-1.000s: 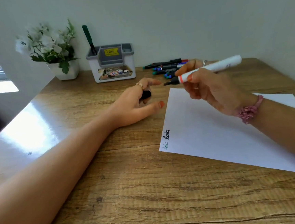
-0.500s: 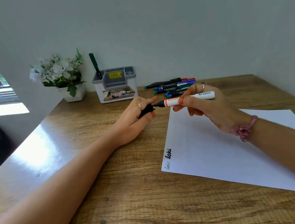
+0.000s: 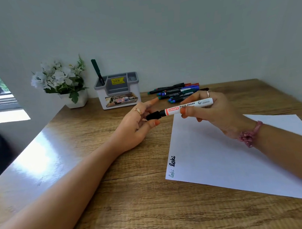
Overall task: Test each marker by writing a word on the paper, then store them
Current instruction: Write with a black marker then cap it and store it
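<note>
Above the white paper sheet point(image 3: 223, 155), the right hand point(image 3: 217, 114) grips a white whiteboard marker point(image 3: 191, 106); the left hand point(image 3: 136, 126) pinches its black cap point(image 3: 153, 115).

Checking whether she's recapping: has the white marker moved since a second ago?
Yes. The white marker, held in the right hand, has come left off the paper's top edge, and its tip now sits in the cap held by the left hand.

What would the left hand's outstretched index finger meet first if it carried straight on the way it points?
Probably the loose markers lying on the table beyond the left hand; depth is unclear.
</note>
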